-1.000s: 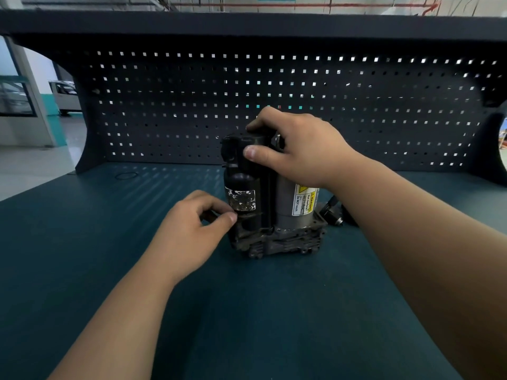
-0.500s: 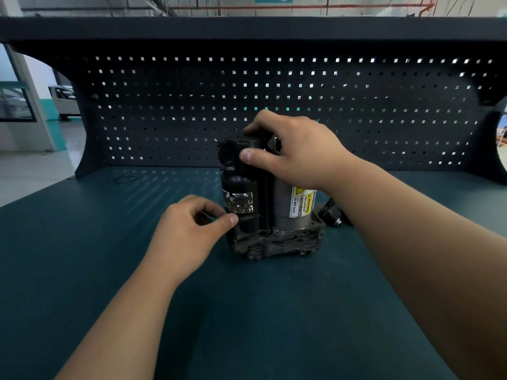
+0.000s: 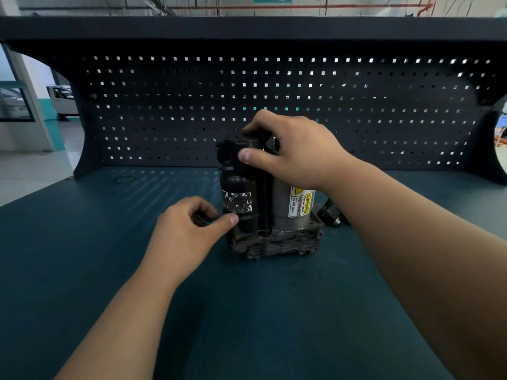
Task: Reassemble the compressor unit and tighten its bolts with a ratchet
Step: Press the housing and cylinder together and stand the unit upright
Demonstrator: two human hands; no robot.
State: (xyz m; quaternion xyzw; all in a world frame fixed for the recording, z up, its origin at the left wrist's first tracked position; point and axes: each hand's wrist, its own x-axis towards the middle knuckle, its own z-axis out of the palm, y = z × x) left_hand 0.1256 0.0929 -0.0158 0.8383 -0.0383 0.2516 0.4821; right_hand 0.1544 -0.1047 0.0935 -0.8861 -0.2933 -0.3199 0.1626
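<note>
The compressor unit (image 3: 270,215) stands upright in the middle of the dark teal bench (image 3: 247,311). It has a black cylinder with a worn label, a grey cylinder with a yellow warning sticker, and a dirty finned metal base. My right hand (image 3: 290,149) grips the black cap on top of the unit. My left hand (image 3: 189,229) is at the unit's lower left side, thumb and fingers pinched against the black cylinder's lower end. What the fingers pinch is hidden. No ratchet is visible.
A black connector or fitting (image 3: 330,215) lies just behind the unit's right side, partly hidden by my right forearm. A dark pegboard back panel (image 3: 164,105) rises behind the bench. A thin black ring (image 3: 124,179) lies at the back left.
Both hands hold nearly the same positions. My left fingers have shifted slightly at the cylinder's lower end; the unit has not moved.
</note>
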